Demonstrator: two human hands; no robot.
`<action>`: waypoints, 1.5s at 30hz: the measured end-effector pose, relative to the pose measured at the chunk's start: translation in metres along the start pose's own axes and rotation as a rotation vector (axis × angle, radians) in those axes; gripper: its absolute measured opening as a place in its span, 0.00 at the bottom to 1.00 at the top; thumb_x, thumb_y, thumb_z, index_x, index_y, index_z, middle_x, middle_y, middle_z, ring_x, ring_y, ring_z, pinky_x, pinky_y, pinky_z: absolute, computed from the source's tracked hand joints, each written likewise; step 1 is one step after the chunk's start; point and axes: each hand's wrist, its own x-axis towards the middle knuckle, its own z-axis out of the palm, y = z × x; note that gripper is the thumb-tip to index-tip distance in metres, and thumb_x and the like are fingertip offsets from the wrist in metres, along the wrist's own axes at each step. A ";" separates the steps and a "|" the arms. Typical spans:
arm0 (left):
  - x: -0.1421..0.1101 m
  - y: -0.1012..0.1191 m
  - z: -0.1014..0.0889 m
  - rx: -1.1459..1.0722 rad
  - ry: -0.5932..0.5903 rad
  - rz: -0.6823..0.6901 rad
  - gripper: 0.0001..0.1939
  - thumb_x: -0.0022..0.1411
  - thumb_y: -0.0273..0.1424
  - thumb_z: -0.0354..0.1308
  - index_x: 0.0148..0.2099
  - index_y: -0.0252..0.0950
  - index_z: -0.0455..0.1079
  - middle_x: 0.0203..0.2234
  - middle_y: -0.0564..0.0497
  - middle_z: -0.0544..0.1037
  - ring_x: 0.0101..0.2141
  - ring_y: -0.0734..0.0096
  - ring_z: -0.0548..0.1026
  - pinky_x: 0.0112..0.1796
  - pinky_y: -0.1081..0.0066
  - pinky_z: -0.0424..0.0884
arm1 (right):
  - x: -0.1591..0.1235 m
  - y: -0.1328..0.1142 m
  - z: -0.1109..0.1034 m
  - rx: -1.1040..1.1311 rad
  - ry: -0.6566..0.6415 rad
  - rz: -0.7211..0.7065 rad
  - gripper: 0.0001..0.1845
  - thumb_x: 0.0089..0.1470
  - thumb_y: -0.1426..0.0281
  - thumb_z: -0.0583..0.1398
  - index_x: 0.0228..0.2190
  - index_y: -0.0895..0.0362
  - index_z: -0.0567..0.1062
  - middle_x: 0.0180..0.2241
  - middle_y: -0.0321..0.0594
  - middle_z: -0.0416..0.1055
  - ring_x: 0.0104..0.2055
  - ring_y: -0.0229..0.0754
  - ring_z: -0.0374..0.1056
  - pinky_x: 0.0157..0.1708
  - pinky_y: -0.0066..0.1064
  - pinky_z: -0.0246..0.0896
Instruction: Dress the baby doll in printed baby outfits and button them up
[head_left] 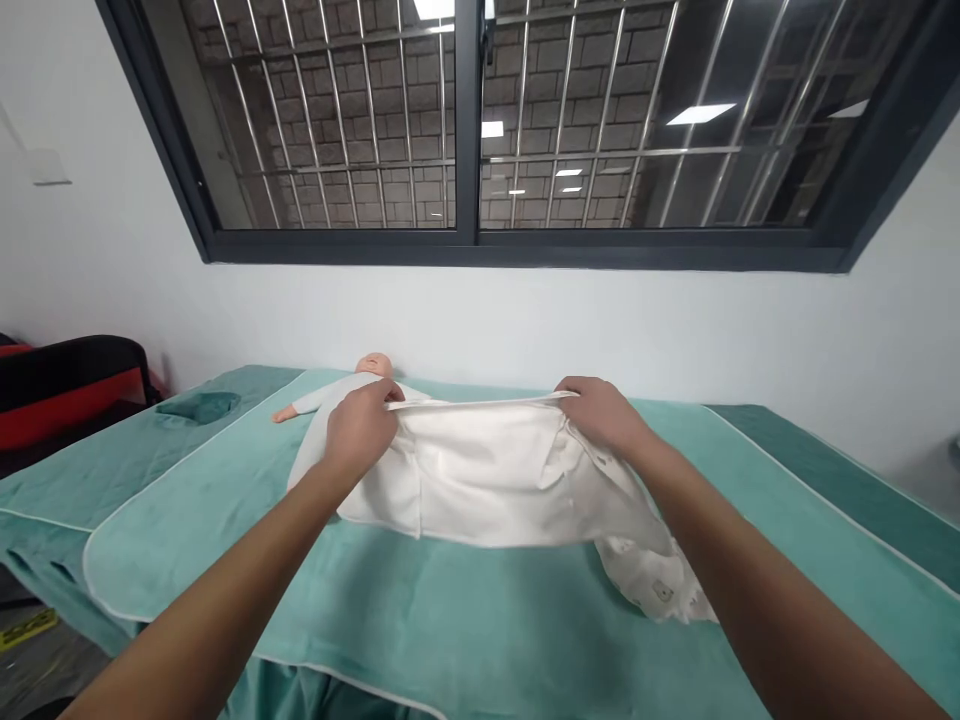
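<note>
Left hand [364, 425]: left of the frame's centre, fingers curled tightly on the upper edge of the white cloth [487, 470], near its left end.
Right hand [604, 412]: right of centre, gripping the same upper edge near the cloth's other end.
Cloth's place: middle of the frame, stretched between both hands above the light teal mat [480, 620]; whether its lower edge touches the mat, I cannot tell.
Cloth's look: plain white, taut and nearly straight along the top, fairly smooth in the centre, a seam running down the left part, folds gathered at the right.
In the way: left hand and cloth hide part of the doll [334, 405]; the right forearm [750, 560] covers some of the crumpled white piece [649, 575].
Crumpled piece: right of centre, lower half, with small printed marks; whether it joins the cloth is unclear.
Doll: left of centre, lying on the mat in white clothing, head towards the wall [525, 320], one arm out to the left.
Around the mat: darker teal cover [772, 440] at left and right; pale piping along the mat's border.
Left edge: red and black bag [75, 390]; lower down, yellow tape [28, 630] on the floor [60, 672].
Top: dark-framed window [469, 247], metal bars and brickwork beyond the glass.
</note>
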 end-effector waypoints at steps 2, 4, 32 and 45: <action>0.012 -0.003 0.011 0.052 -0.074 -0.032 0.18 0.49 0.21 0.48 0.38 0.41 0.74 0.35 0.49 0.80 0.34 0.58 0.75 0.30 0.68 0.63 | 0.013 0.004 0.005 -0.080 -0.051 0.010 0.11 0.51 0.71 0.53 0.29 0.55 0.76 0.33 0.40 0.77 0.35 0.42 0.69 0.33 0.29 0.56; 0.021 -0.004 0.027 0.108 -0.139 -0.067 0.19 0.51 0.21 0.48 0.41 0.41 0.73 0.36 0.47 0.80 0.35 0.57 0.75 0.31 0.67 0.64 | 0.021 0.005 0.019 -0.145 -0.028 0.038 0.13 0.52 0.71 0.53 0.35 0.56 0.77 0.37 0.45 0.76 0.37 0.46 0.69 0.34 0.32 0.57; -0.016 -0.006 0.229 0.254 -0.194 0.083 0.28 0.66 0.29 0.44 0.67 0.33 0.57 0.63 0.36 0.60 0.63 0.48 0.57 0.62 0.48 0.52 | 0.013 0.059 0.201 -0.394 0.065 -0.266 0.27 0.58 0.80 0.47 0.56 0.62 0.69 0.65 0.52 0.56 0.67 0.50 0.51 0.65 0.46 0.41; -0.012 -0.009 0.227 0.256 -0.036 0.215 0.32 0.62 0.24 0.48 0.68 0.33 0.54 0.63 0.39 0.62 0.63 0.51 0.57 0.60 0.53 0.56 | 0.029 0.053 0.212 -0.475 0.018 0.053 0.33 0.60 0.69 0.51 0.66 0.58 0.54 0.69 0.48 0.44 0.69 0.55 0.43 0.60 0.53 0.49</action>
